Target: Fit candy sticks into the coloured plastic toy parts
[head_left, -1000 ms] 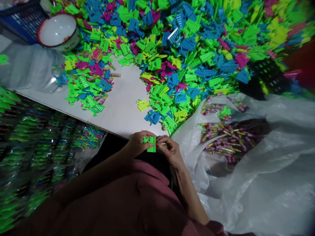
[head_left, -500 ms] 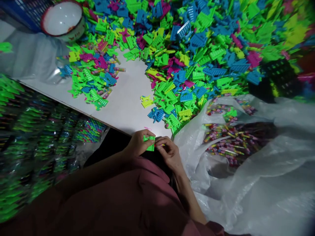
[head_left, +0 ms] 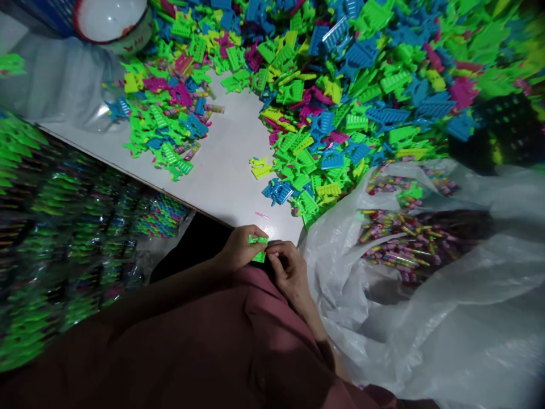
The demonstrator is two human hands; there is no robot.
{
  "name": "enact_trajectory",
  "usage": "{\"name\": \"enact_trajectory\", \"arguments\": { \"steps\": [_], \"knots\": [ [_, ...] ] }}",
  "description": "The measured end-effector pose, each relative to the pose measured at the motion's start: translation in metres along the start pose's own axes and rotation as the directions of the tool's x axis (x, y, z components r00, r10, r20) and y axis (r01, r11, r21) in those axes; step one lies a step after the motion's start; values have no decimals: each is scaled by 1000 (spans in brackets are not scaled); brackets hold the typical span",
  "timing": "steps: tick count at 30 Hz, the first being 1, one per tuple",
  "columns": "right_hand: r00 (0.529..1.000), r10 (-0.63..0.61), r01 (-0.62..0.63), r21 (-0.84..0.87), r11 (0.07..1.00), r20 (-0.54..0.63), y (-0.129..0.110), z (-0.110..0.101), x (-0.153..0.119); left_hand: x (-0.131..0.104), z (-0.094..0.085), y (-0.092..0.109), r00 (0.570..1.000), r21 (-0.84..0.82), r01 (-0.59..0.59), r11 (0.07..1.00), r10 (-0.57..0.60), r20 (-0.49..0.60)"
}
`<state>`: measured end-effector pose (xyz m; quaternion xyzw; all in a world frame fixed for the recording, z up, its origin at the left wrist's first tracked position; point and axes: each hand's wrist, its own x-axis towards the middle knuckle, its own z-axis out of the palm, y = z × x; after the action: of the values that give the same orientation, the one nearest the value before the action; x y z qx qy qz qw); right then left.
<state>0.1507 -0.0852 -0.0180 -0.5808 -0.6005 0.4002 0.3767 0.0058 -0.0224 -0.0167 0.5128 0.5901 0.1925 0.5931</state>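
At the table's front edge, my left hand [head_left: 242,247] pinches a bright green slotted plastic piece [head_left: 259,257] between thumb and fingers. My right hand [head_left: 290,269] is closed beside it, with thumb and forefinger around a small pinkish stick [head_left: 275,254]. The stick meets the right side of the green piece; fingers cover most of it, so I cannot tell whether it is inserted. A thin pink strip [head_left: 261,215] lies on the white table [head_left: 230,153] just beyond my hands. Nearby sit a blue piece [head_left: 279,191] and a yellow piece [head_left: 260,168].
A large heap of green, blue, yellow and pink plastic pieces [head_left: 332,102] covers the far table. A smaller pile [head_left: 164,122] lies left, near a white red-rimmed bowl [head_left: 140,40]. Right, a clear plastic bag [head_left: 340,272] holds many printed sticks [head_left: 409,244]. Packed bags [head_left: 55,227] stand lower left.
My right hand has brought the small stick closer against the green piece. The left hand keeps its grip. The whole view has shifted slightly.
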Motion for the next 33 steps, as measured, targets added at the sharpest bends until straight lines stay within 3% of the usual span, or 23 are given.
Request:
{"name": "enact_trajectory", "arguments": {
  "steps": [8,11,13,16,19,25,33],
  "knots": [
    [998,-51,45,-165,985,-34,-3,21,-18,-7,-2,-9,996,-101,85,991,-82,31],
    [998,-3,-3,-111,994,-56,-4,20,-21,-9,-3,-12,990,-231,127,965,-109,90],
    [992,115,-114,16,993,-59,-4,16,-20,-11,-6,-11,979,-346,162,924,-108,170],
    [954,291,-301,210,930,76,-6,7,-17,-14,-10,-8,966,-441,182,879,-77,246],
    [927,310,-356,229,906,212,-9,2,-15,-18,-13,-5,975,-393,137,909,-53,216],
    [976,165,-157,-72,985,140,-13,9,-21,-20,-12,-14,997,-178,20,984,-7,71],
    [995,80,-52,-364,930,62,-2,30,-29,-17,-9,-22,1000,-73,15,997,-13,26]
  ]
}}
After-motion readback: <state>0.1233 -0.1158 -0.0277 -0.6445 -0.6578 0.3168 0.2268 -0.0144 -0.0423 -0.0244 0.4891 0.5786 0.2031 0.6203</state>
